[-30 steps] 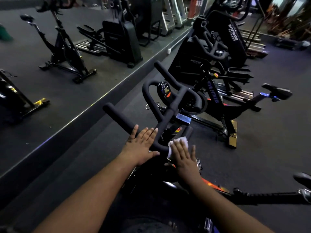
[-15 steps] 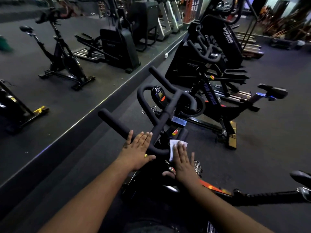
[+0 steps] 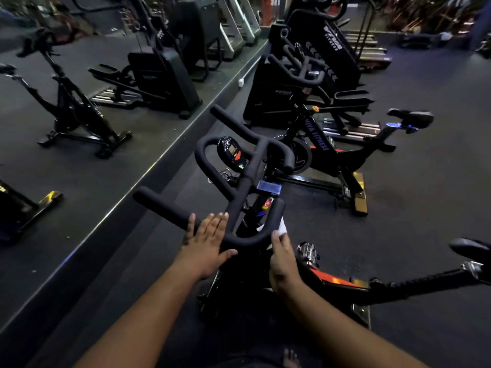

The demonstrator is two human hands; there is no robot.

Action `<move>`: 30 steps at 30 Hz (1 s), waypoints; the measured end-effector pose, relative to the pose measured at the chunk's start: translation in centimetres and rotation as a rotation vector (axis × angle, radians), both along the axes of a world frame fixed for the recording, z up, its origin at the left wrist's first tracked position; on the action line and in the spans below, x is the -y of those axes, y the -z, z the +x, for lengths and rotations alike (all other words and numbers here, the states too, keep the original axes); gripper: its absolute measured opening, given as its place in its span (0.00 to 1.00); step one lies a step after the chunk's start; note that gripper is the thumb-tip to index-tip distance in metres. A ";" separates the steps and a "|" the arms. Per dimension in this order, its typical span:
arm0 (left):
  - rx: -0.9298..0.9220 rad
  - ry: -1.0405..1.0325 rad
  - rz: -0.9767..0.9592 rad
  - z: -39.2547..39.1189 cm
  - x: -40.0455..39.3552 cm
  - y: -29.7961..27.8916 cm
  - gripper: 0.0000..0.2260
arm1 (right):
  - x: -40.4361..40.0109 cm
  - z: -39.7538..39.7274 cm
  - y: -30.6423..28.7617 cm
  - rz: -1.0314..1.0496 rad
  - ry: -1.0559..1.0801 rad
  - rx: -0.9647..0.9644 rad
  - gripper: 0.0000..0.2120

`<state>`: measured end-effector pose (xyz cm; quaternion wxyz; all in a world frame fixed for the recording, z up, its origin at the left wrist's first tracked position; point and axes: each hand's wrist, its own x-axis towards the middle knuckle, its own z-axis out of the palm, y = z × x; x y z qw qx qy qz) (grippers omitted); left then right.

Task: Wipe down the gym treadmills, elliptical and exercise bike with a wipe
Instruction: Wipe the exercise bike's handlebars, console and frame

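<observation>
A black exercise bike stands right in front of me, its padded handlebar (image 3: 249,181) running away from me with a small console (image 3: 232,152) at the far end. My left hand (image 3: 207,243) lies flat on the near left bend of the bar, fingers straight and thumb along the near side. My right hand (image 3: 283,258) holds a white wipe (image 3: 282,227) against the near right prong of the bar. Part of the wipe is hidden behind the prong.
A second black bike (image 3: 332,155) stands just beyond, its saddle (image 3: 410,118) to the right. Behind it is a black elliptical (image 3: 318,49). A mirrored wall (image 3: 79,160) runs along the left. The near bike's saddle (image 3: 470,248) juts in at the right edge.
My right hand has slid from the top of the bar's near bend down to the right prong, taking the wipe with it. The left hand has stayed flat on the bar.
</observation>
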<state>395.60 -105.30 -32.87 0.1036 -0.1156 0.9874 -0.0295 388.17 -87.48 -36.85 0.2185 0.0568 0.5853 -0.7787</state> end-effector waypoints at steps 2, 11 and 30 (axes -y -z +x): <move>0.008 0.010 -0.014 -0.1 0.1 0.1 0.44 | 0.0 -1.3 0.0 0.043 0.052 -0.035 0.07; 0.006 0.000 0.015 -0.1 0.2 0.1 0.45 | -2.1 -3.5 -0.4 0.178 0.123 -0.304 0.12; -0.155 -0.051 -0.188 2.4 3.4 0.6 0.48 | 6.2 -2.4 -3.2 0.909 -0.770 -1.111 0.30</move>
